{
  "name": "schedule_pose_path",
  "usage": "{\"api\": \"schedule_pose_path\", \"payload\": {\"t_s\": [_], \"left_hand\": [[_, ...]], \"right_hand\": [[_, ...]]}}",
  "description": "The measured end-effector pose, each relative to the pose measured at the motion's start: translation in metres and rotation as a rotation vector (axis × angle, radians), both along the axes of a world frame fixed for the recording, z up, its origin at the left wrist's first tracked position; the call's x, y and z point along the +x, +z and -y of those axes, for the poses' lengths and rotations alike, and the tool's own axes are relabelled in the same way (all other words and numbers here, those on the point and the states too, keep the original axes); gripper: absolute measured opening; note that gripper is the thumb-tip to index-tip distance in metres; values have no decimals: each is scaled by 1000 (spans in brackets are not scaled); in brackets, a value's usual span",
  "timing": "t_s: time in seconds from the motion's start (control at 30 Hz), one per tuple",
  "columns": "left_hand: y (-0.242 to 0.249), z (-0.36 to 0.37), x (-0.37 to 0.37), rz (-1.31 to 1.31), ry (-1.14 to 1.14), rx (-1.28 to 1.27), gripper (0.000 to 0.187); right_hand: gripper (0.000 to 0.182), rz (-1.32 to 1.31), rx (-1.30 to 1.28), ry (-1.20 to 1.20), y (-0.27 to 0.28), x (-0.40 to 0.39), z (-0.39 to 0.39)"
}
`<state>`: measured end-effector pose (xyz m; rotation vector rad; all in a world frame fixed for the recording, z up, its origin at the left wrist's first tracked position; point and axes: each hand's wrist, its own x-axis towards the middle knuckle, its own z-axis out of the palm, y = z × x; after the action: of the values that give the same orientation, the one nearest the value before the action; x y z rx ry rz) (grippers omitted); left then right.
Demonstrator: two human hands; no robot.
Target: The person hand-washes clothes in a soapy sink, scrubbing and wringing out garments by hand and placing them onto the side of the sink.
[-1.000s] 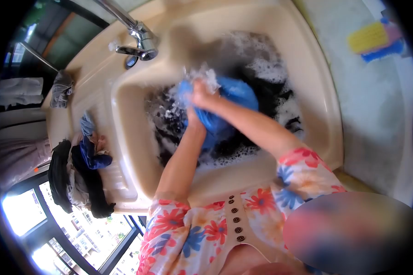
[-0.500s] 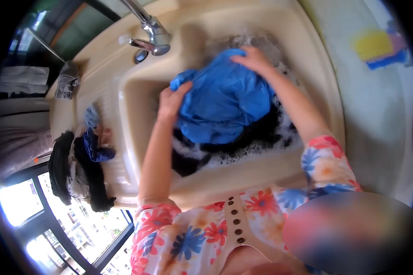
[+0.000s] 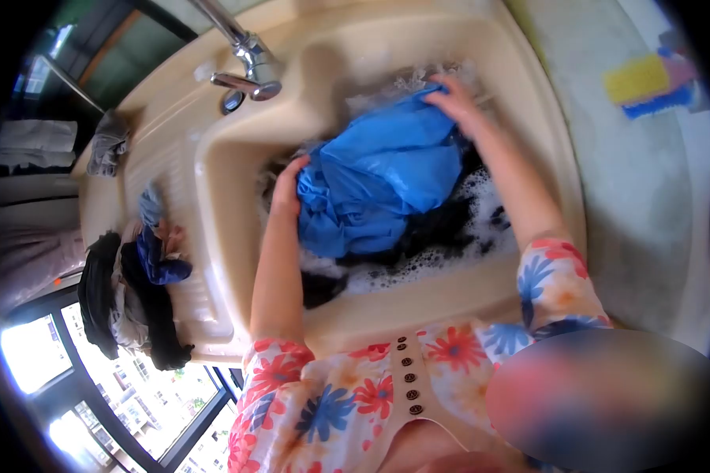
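Observation:
A wet blue cloth (image 3: 379,173) is spread between my two hands in the sink basin, over soapy water and dark fabric (image 3: 442,229). My left hand (image 3: 290,185) grips its left edge, fingers partly hidden by the folds. At the cloth's upper right corner, my right hand (image 3: 454,102) is closed on the fabric. White suds (image 3: 481,205) float around the dark fabric on the right side.
The chrome faucet (image 3: 252,71) rises behind the basin's left corner. Dark and grey garments (image 3: 146,299) lie on the ribbed drainboard (image 3: 185,197), with a grey cloth (image 3: 108,143) farther back. A yellow and blue brush (image 3: 643,83) sits at the right.
The blue cloth's left side has dropped lower and its folds have shifted. My left hand has moved slightly down, and my right hand slightly right. The view has shifted a little.

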<state>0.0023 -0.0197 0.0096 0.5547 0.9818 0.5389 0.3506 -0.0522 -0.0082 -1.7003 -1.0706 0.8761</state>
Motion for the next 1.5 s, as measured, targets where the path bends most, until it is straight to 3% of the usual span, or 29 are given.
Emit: {"api": "schedule_pose_path", "payload": {"t_s": [0.07,0.13,0.17,0.2,0.27,0.33,0.37,0.43,0.53,0.57,0.6,0.67,0.73,0.77,0.8,0.83,0.9,0.93,0.97,1.07,1.1,1.17,1.2,1.23,1.27,1.3,1.37,1.43,1.5], "left_hand": [[-12,3,14,243,105,-130,63],[1,12,42,276,192,-93,56],[-13,11,44,402,207,-16,53],[-39,8,38,765,5,-14,43],[-40,25,57,875,146,-400,39],[-43,42,75,403,154,-249,39],[-43,48,81,166,154,-168,40],[-40,44,75,-321,142,13,40],[-55,23,61,73,355,-90,39],[-102,21,41,553,166,269,35],[-103,21,44,507,193,285,35],[-99,26,41,396,244,315,34],[-34,28,43,94,181,184,36],[24,32,45,-159,89,27,39],[16,21,23,-462,-61,240,40],[37,14,1,-479,-223,428,41],[77,-7,-33,-1357,-682,901,44],[80,-12,-40,-1410,-711,903,43],[82,-13,-42,-1459,-750,905,42],[40,-3,2,-1363,-455,1289,44],[18,2,21,-1243,-500,1233,49],[0,7,39,-967,-676,1168,42],[3,0,29,-956,-710,952,41],[21,-9,12,-941,-737,737,39],[5,-18,-14,-1001,-532,704,44],[16,-21,-28,-1020,-418,614,50],[28,-14,-19,-1225,-288,771,58],[15,6,16,-996,-25,735,65],[-27,10,32,-442,168,326,58]], "right_hand": [[35,296,50,219,-2,-61,-5],[26,603,32,301,41,-143,25],[23,585,264,323,52,-173,44],[17,550,397,354,58,-200,59],[15,466,433,362,53,-215,58],[16,364,244,327,14,-198,22],[19,84,-77,267,-20,-181,-13],[20,376,-182,256,-13,-161,-17],[15,366,5,76,10,-184,8],[14,382,274,143,39,-207,29],[15,397,380,283,65,-224,44],[15,415,396,226,46,-225,37],[18,391,179,83,29,-184,-1],[22,599,85,170,6,-147,-19],[31,315,-64,236,1,-109,-26],[33,456,-97,86,20,-84,-20],[35,-219,97,-12,19,-18,-19],[38,-277,45,-228,28,4,-12],[38,-38,17,-167,20,-2,-9],[40,653,-135,111,-15,-65,8],[43,856,-242,271,-19,-87,13],[44,647,-268,382,-2,-77,13],[45,548,-282,438,11,-65,15],[46,533,-218,255,23,-35,13],[48,376,-223,-25,9,-6,12],[55,-58,-163,-87,-5,16,10],[57,355,-103,-43,-8,-6,11],[45,352,-32,116,2,-78,20],[31,441,22,152,30,-157,39]]}}
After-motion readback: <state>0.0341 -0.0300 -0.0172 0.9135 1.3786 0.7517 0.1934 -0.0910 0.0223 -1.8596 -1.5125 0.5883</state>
